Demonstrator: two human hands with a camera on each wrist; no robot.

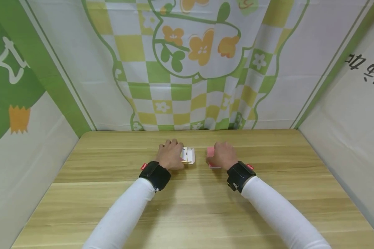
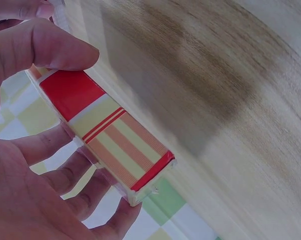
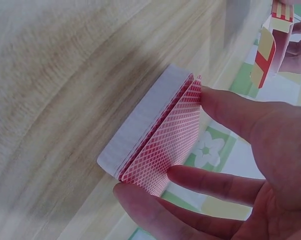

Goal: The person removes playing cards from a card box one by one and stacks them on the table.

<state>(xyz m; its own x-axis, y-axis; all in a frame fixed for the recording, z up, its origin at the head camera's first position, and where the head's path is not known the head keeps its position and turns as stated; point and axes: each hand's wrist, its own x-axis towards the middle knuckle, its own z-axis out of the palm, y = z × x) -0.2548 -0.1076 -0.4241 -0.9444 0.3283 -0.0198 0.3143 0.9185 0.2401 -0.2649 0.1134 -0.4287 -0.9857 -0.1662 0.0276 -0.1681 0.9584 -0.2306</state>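
Note:
My left hand (image 1: 170, 155) holds a playing-card box (image 1: 188, 155) on the wooden table. In the left wrist view, the thumb lies on the red and striped side of the box (image 2: 110, 120) and the fingers curl along the opposite side. The box's flap (image 3: 263, 57) hangs open toward the right hand. Just to the right, my right hand (image 1: 223, 155) grips a deck of playing cards (image 1: 210, 152) with red patterned backs. Thumb and fingers sit at opposite edges of the deck (image 3: 163, 135), and its top part is slightly askew over the rest.
The wooden table (image 1: 187, 214) runs back to a patterned curtain (image 1: 187, 97). Fabric walls stand along its left (image 1: 50, 138) and right (image 1: 339, 121) sides. Black straps (image 1: 156, 175) circle both wrists.

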